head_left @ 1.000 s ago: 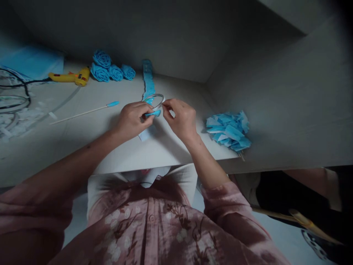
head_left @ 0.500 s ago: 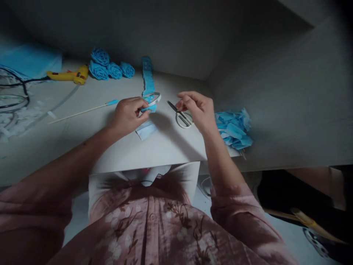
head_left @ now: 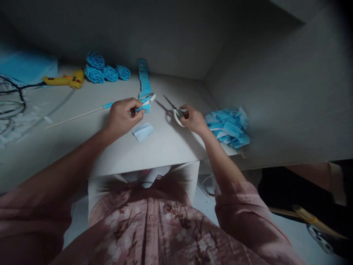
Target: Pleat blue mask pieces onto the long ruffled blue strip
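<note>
My left hand [head_left: 123, 116] pinches a narrow roll of white tape [head_left: 150, 98] between thumb and fingers. Beneath the roll lies a long blue crinkled strip [head_left: 143, 78], stretching back toward the wall. To the right, my right hand [head_left: 194, 120] grips the scissors [head_left: 175, 115] by the pale handles, with the dark blades pointing away and to the left. A small pale blue folded piece [head_left: 143, 131] rests on the table just in front of my left hand. Behind that hand's knuckles shows a thin stick [head_left: 79, 117] with a blue-wrapped end.
Several rolled blue rosettes [head_left: 95, 73] stand at the back beside a yellow glue gun [head_left: 64, 79] with a black cord. Blue sheets [head_left: 30, 68] and pale scraps are at the left. A bunch of blue flowers [head_left: 228, 127] on sticks lies at the right, near the partition.
My right hand has come down onto the scissors and closed around their handles, lifting them somewhat off the table. My left hand still holds the tape roll.
</note>
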The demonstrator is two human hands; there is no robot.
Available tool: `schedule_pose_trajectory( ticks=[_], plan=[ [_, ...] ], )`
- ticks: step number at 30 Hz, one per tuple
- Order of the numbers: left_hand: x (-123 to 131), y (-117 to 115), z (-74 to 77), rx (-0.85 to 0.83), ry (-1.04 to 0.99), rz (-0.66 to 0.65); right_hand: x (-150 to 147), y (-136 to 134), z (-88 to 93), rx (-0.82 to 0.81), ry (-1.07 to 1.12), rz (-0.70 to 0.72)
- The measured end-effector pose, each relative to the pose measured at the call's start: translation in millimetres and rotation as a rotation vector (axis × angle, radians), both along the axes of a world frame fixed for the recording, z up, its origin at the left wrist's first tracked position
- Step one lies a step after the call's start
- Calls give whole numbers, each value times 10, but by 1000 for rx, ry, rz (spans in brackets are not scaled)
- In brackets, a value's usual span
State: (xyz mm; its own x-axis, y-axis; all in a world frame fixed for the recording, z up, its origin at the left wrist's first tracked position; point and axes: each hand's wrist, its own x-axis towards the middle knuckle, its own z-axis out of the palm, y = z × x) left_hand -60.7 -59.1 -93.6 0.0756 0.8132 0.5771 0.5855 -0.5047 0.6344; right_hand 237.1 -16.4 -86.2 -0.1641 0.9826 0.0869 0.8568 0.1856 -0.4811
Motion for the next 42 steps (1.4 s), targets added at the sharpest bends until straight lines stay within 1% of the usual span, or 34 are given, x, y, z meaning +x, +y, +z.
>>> schedule_pose_trajectory(
  ticks=[2,3,4,5,6,8,11,13,16,19,21,24,27,32,34,37,42],
  plan=[
    [9,13,-18,-26,-84,-14,67,-36,51,-125,505,98],
    [15,20,-29,-42,-135,-25,72,-89,86,-202,722,171],
    [20,27,-39,-60,-190,-38,57,-161,123,-272,890,244],
    [24,32,-46,-83,-243,-51,26,-244,159,-328,1015,303],
    [27,35,-50,-109,-292,-65,-17,-330,191,-375,1088,346],
    [32,36,-45,-161,-375,-90,-105,-476,233,-395,1143,374],
    [42,30,-12,-199,-462,-117,-162,-565,242,-301,1073,364],
    [53,29,10,-212,-506,-133,-138,-545,221,-229,949,362],
    [68,30,23,-220,-524,-123,-79,-475,172,-203,772,369],
    [72,25,23,-224,-495,-102,-59,-419,122,-212,671,375],
    [67,19,26,-230,-482,-98,-64,-389,97,-180,601,376],
    [58,19,31,-227,-468,-82,-78,-349,87,-81,489,369],
    [54,35,18,-233,-444,-62,-120,-344,124,13,366,319],
    [64,58,-35,-180,-371,-47,-281,-450,208,191,4,227],
    [69,51,-44,-156,-329,-55,-350,-495,216,233,-99,202],
    [79,21,-37,-126,-243,-45,-434,-523,199,263,-158,184],
    [110,-28,-17,-103,-148,-39,-511,-488,143,293,-162,137]
  ],
)
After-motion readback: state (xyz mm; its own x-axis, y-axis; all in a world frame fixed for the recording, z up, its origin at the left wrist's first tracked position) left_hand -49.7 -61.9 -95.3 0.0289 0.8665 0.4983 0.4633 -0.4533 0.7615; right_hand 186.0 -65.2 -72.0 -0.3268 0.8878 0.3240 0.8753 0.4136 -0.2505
